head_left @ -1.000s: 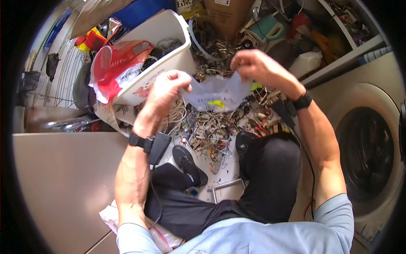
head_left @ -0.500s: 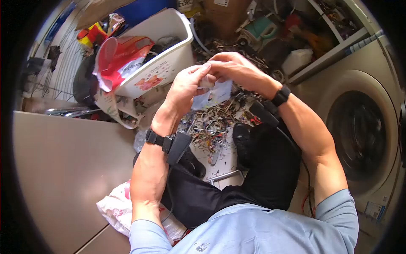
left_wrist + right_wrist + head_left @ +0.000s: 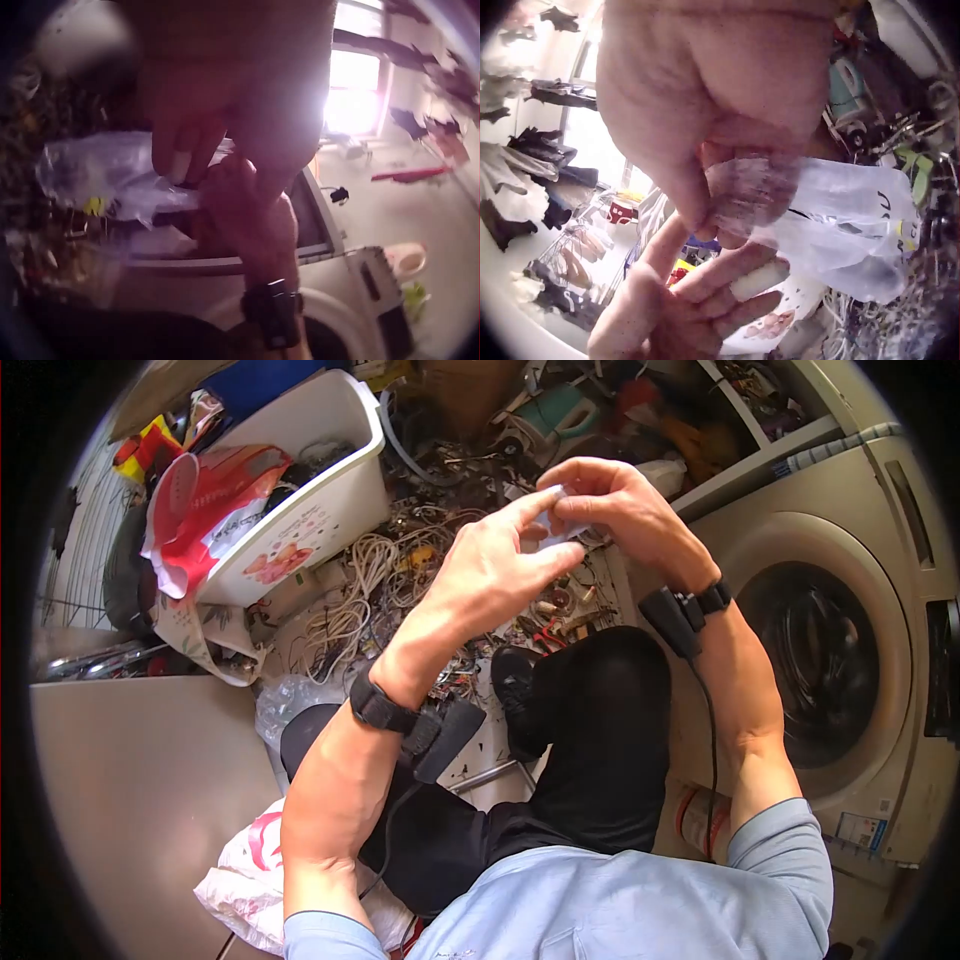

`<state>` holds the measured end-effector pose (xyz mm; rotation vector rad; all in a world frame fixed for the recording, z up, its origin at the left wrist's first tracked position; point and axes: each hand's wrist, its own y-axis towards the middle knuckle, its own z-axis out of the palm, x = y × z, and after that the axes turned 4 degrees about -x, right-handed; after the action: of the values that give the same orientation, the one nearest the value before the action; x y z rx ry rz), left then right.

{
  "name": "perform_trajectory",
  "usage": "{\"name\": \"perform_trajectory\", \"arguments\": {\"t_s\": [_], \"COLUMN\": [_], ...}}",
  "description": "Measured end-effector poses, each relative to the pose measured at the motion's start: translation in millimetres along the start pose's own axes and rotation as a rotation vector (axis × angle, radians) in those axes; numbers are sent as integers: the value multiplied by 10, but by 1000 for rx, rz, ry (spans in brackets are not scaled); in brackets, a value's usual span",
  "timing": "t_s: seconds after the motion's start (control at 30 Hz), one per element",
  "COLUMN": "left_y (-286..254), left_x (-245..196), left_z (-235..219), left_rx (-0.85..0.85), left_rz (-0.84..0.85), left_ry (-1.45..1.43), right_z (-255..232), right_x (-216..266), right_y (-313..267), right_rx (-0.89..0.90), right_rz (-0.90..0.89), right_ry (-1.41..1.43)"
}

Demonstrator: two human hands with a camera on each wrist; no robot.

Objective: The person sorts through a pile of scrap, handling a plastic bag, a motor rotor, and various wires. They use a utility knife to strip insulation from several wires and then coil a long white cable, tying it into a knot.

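A: Now that the hands have come together, is the small plastic bag [image 3: 840, 217] no longer spread open?

B: Yep. Right hand [image 3: 610, 510] pinches its top, left hand [image 3: 490, 575] fingers mostly straight alongside, above the wire pile [image 3: 390, 575] on the floor.

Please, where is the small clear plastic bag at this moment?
The plastic bag is held up between both hands: the right hand pinches its top and the left hand touches it, above the pile of wires and left of the washing machine.
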<state>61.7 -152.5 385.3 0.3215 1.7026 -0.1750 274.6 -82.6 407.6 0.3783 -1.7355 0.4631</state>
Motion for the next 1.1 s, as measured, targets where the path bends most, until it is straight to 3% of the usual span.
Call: {"name": "perform_trajectory", "arguments": {"t_s": [0.07,0.13,0.2,0.27,0.4,0.47,0.6,0.67,0.7,0.8,0.9,1.0,1.07,1.1], "left_y": [41,52,115,131,79,72,9,-38,-62,-189,-301,-479,-587,-619], "left_x": [-5,-7,97,197,92,-53,-89,-42,-65,-159,-169,-131,-122,-106], "left_z": [81,-41,-182,-196,61,101,30,-62,-140,-450,-727,-938,-1072,-1130], "left_rx": [-65,-204,-343,-330,-543,-658,-741,-802,-839,-842,-1000,-1003,-995,-1027], "left_rz": [85,258,318,151,433,565,625,661,653,611,708,570,543,548], "left_ry": [161,539,659,555,567,416,392,402,443,443,525,531,561,563], "right_z": [-62,-162,-260,-289,-102,82,438,727,918,1602,2199,2755,3190,3417], "right_x": [89,170,121,111,204,246,243,205,233,367,417,-11,-73,-148], "right_y": [-165,-232,-219,-164,-30,112,394,539,628,854,1056,1643,1841,1906], "right_rx": [-52,-100,-230,-212,-212,-106,96,76,93,161,226,342,407,437], "right_rz": [16,8,26,28,-42,48,-40,-233,-242,-129,0,15,-99,-66], "right_ry": [-122,-259,-189,-254,-176,-229,-97,-251,-255,-65,117,259,128,153]}}
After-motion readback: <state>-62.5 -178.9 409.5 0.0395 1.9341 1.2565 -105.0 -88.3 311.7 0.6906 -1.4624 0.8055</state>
